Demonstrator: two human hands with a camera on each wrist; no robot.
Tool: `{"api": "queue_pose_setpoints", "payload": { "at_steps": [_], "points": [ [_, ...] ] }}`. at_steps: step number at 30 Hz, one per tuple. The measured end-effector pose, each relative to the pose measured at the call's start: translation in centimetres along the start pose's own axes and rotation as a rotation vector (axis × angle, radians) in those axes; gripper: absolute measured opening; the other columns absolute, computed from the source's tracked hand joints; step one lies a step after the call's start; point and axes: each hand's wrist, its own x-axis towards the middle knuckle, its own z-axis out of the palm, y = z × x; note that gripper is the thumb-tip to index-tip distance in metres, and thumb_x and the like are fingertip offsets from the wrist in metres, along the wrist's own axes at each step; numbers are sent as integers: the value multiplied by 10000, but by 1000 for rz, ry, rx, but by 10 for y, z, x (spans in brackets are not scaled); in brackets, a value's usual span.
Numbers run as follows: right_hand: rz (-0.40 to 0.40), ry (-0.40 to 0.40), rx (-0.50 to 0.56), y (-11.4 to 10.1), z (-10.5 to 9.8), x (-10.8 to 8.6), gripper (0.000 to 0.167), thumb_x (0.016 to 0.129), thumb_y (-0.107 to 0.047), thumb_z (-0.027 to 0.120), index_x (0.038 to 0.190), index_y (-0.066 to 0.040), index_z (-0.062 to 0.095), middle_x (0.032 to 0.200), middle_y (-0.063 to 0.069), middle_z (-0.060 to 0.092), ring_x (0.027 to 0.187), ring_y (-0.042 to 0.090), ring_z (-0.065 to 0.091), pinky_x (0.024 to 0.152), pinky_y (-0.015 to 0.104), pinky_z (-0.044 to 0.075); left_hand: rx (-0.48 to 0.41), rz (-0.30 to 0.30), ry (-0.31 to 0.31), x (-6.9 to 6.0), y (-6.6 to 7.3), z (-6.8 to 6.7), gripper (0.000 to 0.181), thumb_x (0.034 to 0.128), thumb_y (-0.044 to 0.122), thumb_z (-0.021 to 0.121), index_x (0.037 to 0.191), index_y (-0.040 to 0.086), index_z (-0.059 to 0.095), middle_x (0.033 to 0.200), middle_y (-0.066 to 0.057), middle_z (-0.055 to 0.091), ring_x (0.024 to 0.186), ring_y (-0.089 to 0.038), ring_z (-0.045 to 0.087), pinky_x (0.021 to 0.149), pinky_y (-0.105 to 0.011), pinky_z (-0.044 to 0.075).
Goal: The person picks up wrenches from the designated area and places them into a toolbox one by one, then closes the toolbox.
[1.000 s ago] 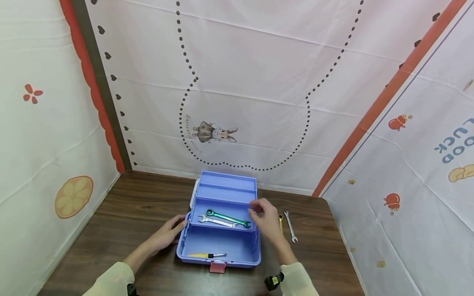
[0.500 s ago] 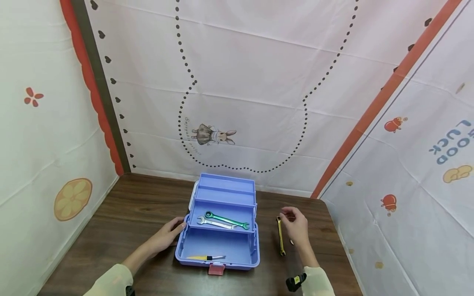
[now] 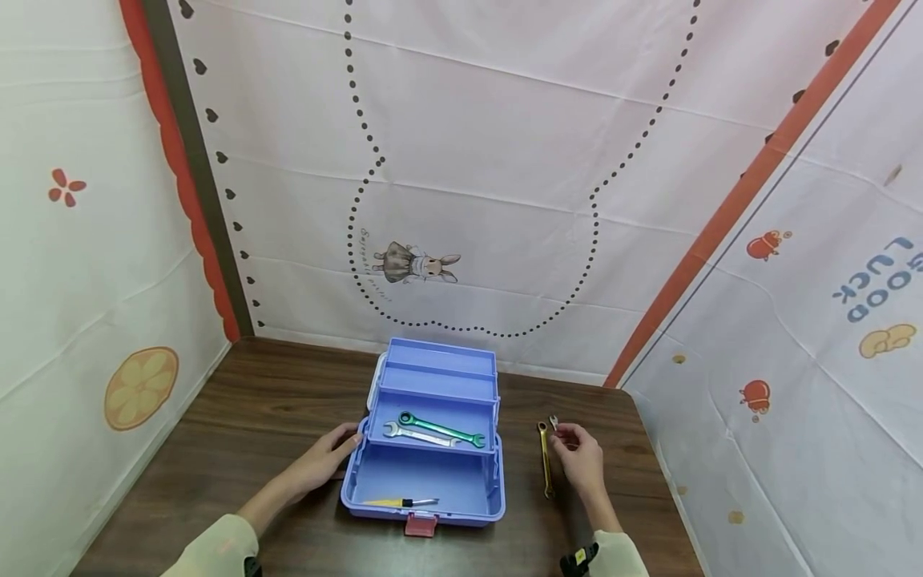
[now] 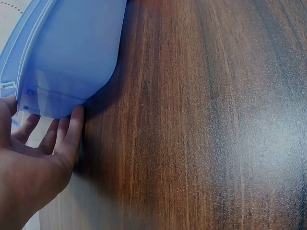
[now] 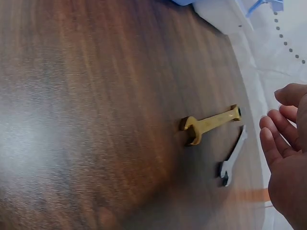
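Note:
A blue toolbox (image 3: 497,509) stands with its lid raised and its tray (image 3: 465,405) lifted. In that tray lie a green ratchet wrench (image 3: 440,429) and a silver wrench (image 3: 421,434). My left hand (image 3: 320,461) holds the box's left side, thumb at the rim and fingers against the outer wall. My right hand (image 3: 580,461) is over a second silver wrench (image 5: 234,158) on the table, its fingers loosely bent with nothing between them in the right wrist view. Just left of that hand lies a gold wrench (image 3: 545,461).
A yellow-handled tool with a metal tip (image 3: 400,502) lies in the toolbox bottom. The red latch (image 3: 421,525) hangs at the front. Printed cloth (image 3: 505,240) walls in the dark wooden table (image 3: 281,385) behind and on both sides.
My right hand has moved from beside the tray rightward to the loose wrenches, then slightly lower over the silver one. My left hand stays on the toolbox.

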Motion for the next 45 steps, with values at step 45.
{"api": "queue_pose_setpoints", "payload": {
  "at_steps": [45],
  "points": [
    [-9, -52, -305, 7, 32, -8, 144, 728, 53, 738, 831, -32, 681, 743, 9, 622, 689, 196, 563, 642, 392, 498, -3, -16, 33, 1, -1, 3, 645, 1108, 446, 553, 1579, 27, 416, 1565, -272, 434, 1346, -416, 540, 921, -515, 617]
  ]
}}
